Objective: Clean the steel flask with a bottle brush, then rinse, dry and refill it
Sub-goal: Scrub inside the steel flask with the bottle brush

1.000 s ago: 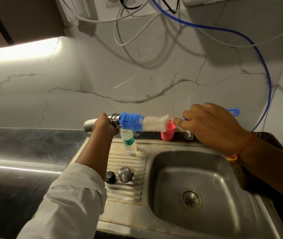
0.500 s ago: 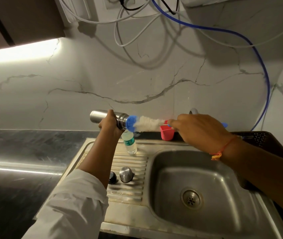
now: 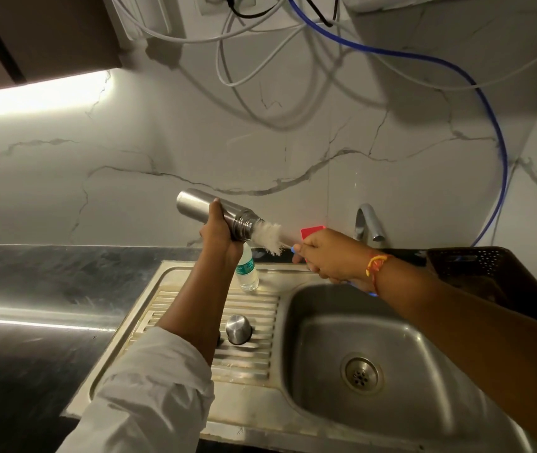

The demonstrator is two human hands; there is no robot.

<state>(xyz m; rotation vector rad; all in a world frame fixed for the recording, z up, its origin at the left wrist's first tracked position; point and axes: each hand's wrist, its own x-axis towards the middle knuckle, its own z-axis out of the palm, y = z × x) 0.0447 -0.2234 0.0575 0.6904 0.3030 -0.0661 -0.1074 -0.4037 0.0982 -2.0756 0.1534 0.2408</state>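
Observation:
My left hand grips the steel flask around its middle, holding it nearly level above the drainboard with its mouth pointing right. The bottle brush is pushed into that mouth; only its white bristles show outside, the blue tip is hidden inside. My right hand is closed around the brush's blue handle, just right of the flask. The flask's steel cap stands on the drainboard, with a dark inner stopper mostly hidden behind my left forearm.
A small clear plastic water bottle stands at the back of the drainboard. The steel sink lies below my right arm, with the tap behind it. A red cup sits behind my right hand. A dark perforated basket is at right.
The brush has gone deeper into the flask: its blue bristles, outside a second ago, are now inside. The flask has tilted, base up to the left, and my right hand moved left.

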